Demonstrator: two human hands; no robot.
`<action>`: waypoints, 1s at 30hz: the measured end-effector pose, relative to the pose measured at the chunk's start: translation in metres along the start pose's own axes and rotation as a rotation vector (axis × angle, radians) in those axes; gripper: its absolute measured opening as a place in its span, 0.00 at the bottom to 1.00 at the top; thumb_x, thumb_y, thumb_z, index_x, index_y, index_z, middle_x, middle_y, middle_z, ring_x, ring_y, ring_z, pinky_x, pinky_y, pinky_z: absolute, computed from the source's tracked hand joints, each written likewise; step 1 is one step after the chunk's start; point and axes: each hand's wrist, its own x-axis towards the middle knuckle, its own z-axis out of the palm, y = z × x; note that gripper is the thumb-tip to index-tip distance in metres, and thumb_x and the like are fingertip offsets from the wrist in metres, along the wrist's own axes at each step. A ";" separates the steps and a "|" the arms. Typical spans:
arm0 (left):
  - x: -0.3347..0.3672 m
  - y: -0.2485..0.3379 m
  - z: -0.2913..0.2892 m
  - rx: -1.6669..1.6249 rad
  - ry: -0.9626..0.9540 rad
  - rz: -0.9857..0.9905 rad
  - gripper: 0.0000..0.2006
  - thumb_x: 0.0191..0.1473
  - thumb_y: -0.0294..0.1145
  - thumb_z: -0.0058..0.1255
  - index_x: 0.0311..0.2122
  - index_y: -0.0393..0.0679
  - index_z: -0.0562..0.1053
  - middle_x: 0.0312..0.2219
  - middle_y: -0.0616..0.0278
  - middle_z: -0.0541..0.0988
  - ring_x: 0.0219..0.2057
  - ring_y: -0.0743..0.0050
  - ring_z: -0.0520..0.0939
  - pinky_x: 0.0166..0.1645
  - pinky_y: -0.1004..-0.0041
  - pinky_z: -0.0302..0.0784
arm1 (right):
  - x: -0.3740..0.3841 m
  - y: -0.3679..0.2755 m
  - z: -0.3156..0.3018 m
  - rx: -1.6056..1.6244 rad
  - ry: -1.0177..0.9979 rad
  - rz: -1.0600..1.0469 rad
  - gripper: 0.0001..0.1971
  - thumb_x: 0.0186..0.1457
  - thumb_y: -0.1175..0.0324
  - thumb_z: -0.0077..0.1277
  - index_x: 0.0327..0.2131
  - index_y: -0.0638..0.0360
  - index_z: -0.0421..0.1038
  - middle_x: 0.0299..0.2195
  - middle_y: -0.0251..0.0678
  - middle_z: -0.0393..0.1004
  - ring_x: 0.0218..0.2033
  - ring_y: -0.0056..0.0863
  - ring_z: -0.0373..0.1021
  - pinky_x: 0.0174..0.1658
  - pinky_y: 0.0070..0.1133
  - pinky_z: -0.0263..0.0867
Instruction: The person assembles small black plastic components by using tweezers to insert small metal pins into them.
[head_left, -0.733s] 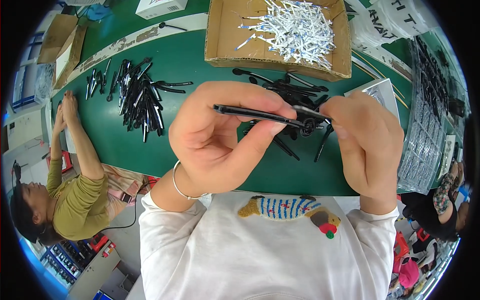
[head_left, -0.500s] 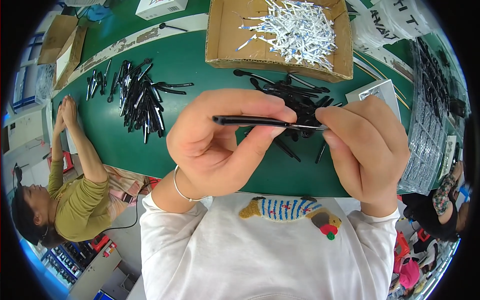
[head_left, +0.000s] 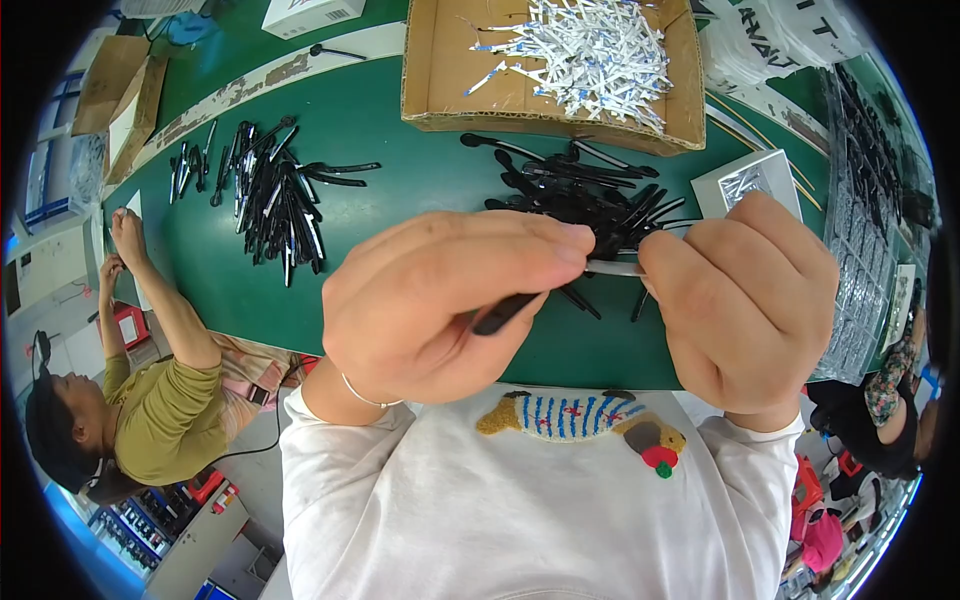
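My left hand point(head_left: 440, 300) is closed around a slim black plastic piece point(head_left: 503, 313); its blunt dark end sticks out below the fingers. A thin greyish-white strip point(head_left: 613, 268) spans the short gap from my left fingertips to my right hand point(head_left: 745, 300). That right hand pinches the strip's other end, which its curled fingers cover. Whether strip and black piece are joined is hidden in the left grip. Beneath and beyond both hands lies a pile of similar slim black pieces point(head_left: 580, 190) with rounded ends.
An open cardboard box point(head_left: 430, 122) with many white-and-blue strips point(head_left: 600, 60) stands at the back. A small white box point(head_left: 790, 185) is at its right, by clear plastic trays point(head_left: 855, 250). Another black pile point(head_left: 280, 205) lies left. A co-worker point(head_left: 160, 410) sits at the left edge.
My left hand has turned, tilting the black piece's end downward. The pale strip now shows between my hands. My right hand has lowered slightly. The co-worker's hands have moved apart.
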 end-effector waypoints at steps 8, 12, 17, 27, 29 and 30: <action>0.003 -0.005 0.001 0.195 -0.128 0.038 0.09 0.41 0.10 0.50 0.31 0.31 0.71 0.28 0.45 0.79 0.30 0.57 0.82 0.35 0.71 0.78 | 0.001 0.003 0.007 -0.038 0.014 -0.058 0.17 0.19 0.68 0.49 0.22 0.63 0.71 0.17 0.33 0.63 0.14 0.27 0.58 0.15 0.20 0.51; -0.001 -0.010 0.007 -0.177 0.035 -0.049 0.08 0.46 0.18 0.55 0.32 0.33 0.68 0.28 0.45 0.78 0.29 0.58 0.81 0.36 0.65 0.79 | -0.002 0.011 0.008 0.102 0.036 0.007 0.11 0.27 0.76 0.53 0.23 0.64 0.71 0.17 0.35 0.66 0.16 0.28 0.60 0.17 0.21 0.55; 0.000 -0.009 0.007 -0.197 0.052 -0.077 0.09 0.47 0.19 0.55 0.32 0.34 0.66 0.28 0.46 0.78 0.30 0.56 0.81 0.36 0.63 0.79 | -0.005 0.018 0.005 0.294 0.101 0.118 0.08 0.32 0.81 0.48 0.24 0.68 0.71 0.19 0.38 0.70 0.19 0.30 0.64 0.21 0.20 0.58; 0.002 -0.006 0.013 -0.495 0.153 -0.385 0.11 0.47 0.16 0.50 0.38 0.31 0.67 0.31 0.51 0.75 0.35 0.65 0.79 0.38 0.67 0.81 | -0.003 -0.001 0.022 0.515 0.022 0.312 0.12 0.36 0.79 0.60 0.29 0.67 0.72 0.22 0.34 0.70 0.17 0.11 0.58 0.20 0.11 0.49; 0.004 -0.009 0.013 -0.610 0.173 -0.474 0.11 0.51 0.21 0.47 0.40 0.28 0.68 0.32 0.49 0.75 0.33 0.63 0.80 0.35 0.69 0.82 | -0.008 0.002 0.025 0.947 -0.021 0.556 0.10 0.40 0.82 0.57 0.30 0.68 0.72 0.22 0.30 0.69 0.18 0.10 0.58 0.21 0.11 0.50; 0.004 -0.009 0.010 -0.612 0.177 -0.476 0.11 0.51 0.21 0.47 0.40 0.28 0.68 0.32 0.49 0.75 0.33 0.63 0.80 0.35 0.69 0.82 | -0.008 0.001 0.021 0.988 -0.073 0.648 0.08 0.43 0.82 0.55 0.30 0.69 0.72 0.23 0.28 0.68 0.19 0.09 0.58 0.22 0.10 0.51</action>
